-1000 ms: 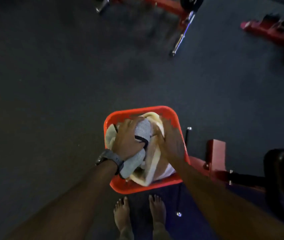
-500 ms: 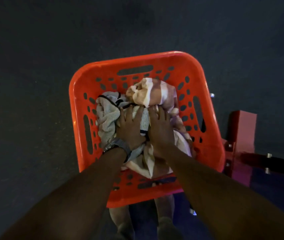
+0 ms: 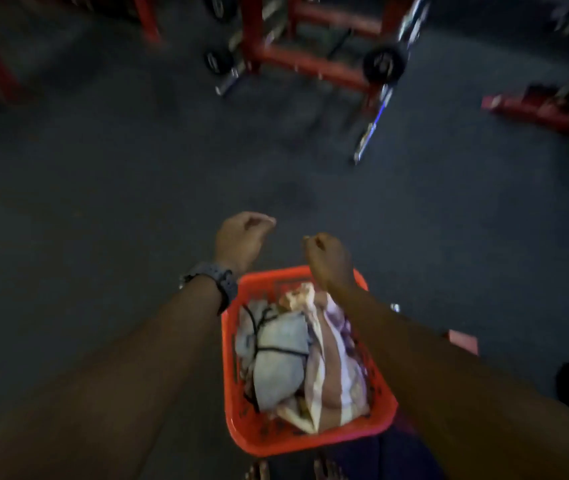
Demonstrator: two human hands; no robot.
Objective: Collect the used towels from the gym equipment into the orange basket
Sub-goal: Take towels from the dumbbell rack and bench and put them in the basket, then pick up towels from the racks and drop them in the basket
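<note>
Gym floor [image 3: 103, 188] | orange basket [image 3: 310, 441]: towels [image 3: 283, 355] | hands raised, empty

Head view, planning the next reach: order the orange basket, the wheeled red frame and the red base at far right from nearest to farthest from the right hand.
From the right hand:
1. orange basket, directly below it
2. wheeled red frame, ahead, top centre
3. red base, far right; close to the frame's distance, so this order is uncertain
</note>
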